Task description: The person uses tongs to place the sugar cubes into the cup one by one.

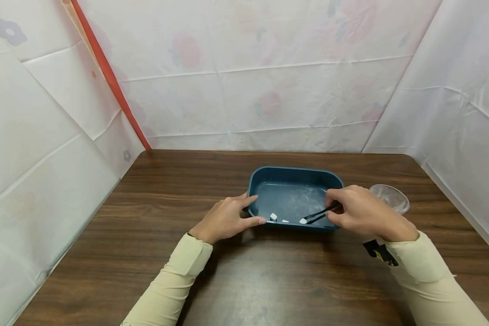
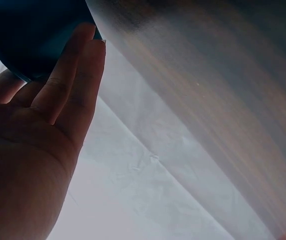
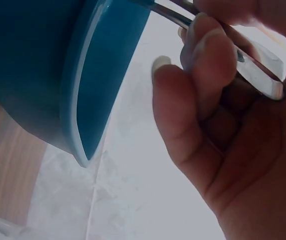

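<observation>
A blue rectangular bin (image 1: 287,203) with rounded corners stands at the middle of the table. My left hand (image 1: 227,217) holds its left end, with the thumb by the near rim; the left wrist view shows fingers (image 2: 65,82) against the bin's outside. My right hand (image 1: 360,210) pinches dark tweezers (image 1: 319,213) over the bin's right end. Between or right by the tweezers' tips lies a small white piece (image 1: 303,221). Farther left along the near wall are a white cube-like piece (image 1: 273,217) and a smaller white bit (image 1: 285,221).
A clear round plastic container (image 1: 391,198) stands on the wooden table (image 1: 179,176) to the bin's right, partly behind my right hand. White patterned sheeting (image 1: 244,104) hangs behind and on both sides. An orange strip (image 1: 110,77) runs down the left corner.
</observation>
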`<move>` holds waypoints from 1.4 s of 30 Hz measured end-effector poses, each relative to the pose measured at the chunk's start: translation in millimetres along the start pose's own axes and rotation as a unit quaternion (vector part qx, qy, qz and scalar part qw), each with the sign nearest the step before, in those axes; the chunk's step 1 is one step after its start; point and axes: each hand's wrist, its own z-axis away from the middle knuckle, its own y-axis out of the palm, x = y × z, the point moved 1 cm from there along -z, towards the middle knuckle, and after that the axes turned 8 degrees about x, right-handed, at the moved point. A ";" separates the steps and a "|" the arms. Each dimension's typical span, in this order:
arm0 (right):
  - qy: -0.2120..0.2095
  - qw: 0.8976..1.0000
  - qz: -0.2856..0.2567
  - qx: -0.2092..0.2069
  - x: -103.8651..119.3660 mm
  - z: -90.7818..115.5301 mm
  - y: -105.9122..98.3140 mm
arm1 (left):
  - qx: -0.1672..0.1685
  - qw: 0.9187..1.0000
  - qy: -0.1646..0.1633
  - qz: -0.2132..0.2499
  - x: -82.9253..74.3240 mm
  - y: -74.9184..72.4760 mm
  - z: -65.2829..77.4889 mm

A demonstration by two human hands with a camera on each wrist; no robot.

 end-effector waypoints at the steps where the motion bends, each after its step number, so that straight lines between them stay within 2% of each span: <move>1: 0.000 1.000 0.000 -0.002 0.0 -0.1 0.1 | -0.001 1.000 0.000 -0.001 0.2 0.2 0.0; 24: 0.010 0.999 0.003 -0.041 -0.1 1.3 -3.0 | -0.002 1.000 0.006 -0.013 0.4 1.9 -0.4; 42: 0.022 0.997 0.017 -0.068 -3.0 7.3 -11.4 | 0.005 1.000 -0.007 -0.017 0.0 2.0 0.2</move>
